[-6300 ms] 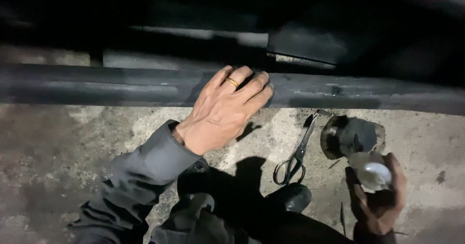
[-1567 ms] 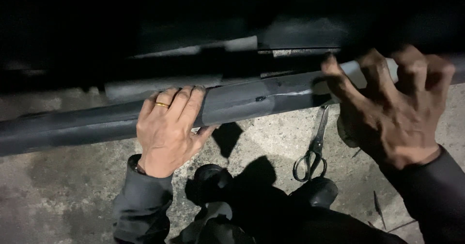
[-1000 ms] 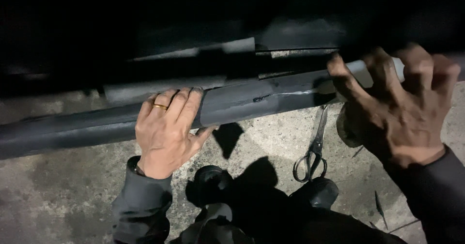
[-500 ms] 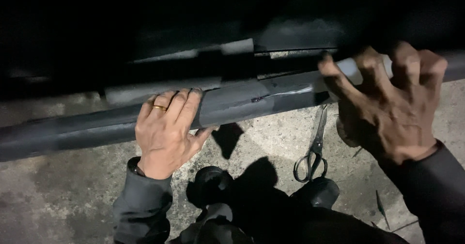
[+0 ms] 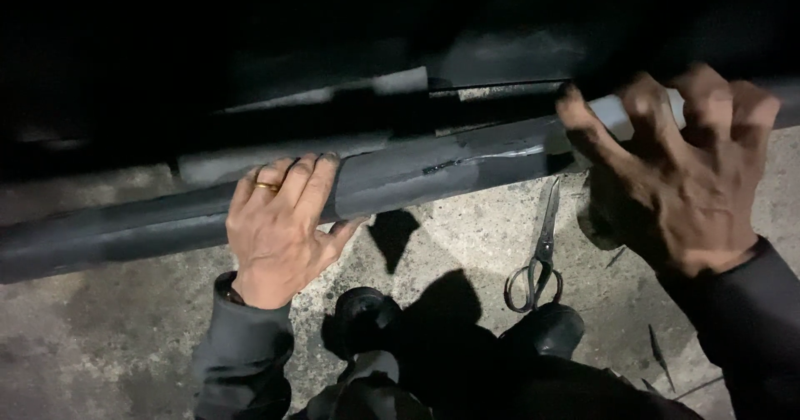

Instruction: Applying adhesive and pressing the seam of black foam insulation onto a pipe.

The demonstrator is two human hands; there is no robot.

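A person's left hand (image 5: 279, 228) grips a long dark pipe (image 5: 400, 174) wrapped in grey insulation, its fingers draped over the top of the tube and its thumb hooked underneath, a gold ring (image 5: 267, 187) on one finger. The pipe runs slantwise across the scene, low at the left and rising to the right, just above a rough concrete floor (image 5: 108, 345) and in front of a dark, barely lit recess. Farther along, the right hand (image 5: 675, 178) arches over the same pipe with its fingers spread wide and curled like a claw, the fingertips pressing on the wrap where a paler patch (image 5: 612, 116) shows between thumb and forefinger; it clasps nothing else that can be made out. Between the two hands a thin glossy seam (image 5: 479, 157) runs along the wrap.

A pair of scissors (image 5: 537, 257) lies closed on the concrete below the pipe, just left of the right hand and apart from it, blades pointing up toward the tube. A round dark object sits partly hidden under the right palm (too shadowed to identify). Both wrists end in dark sleeves, and the person's dark shoes (image 5: 367, 316) show at the bottom edge, in hard shadow thrown by a single light.
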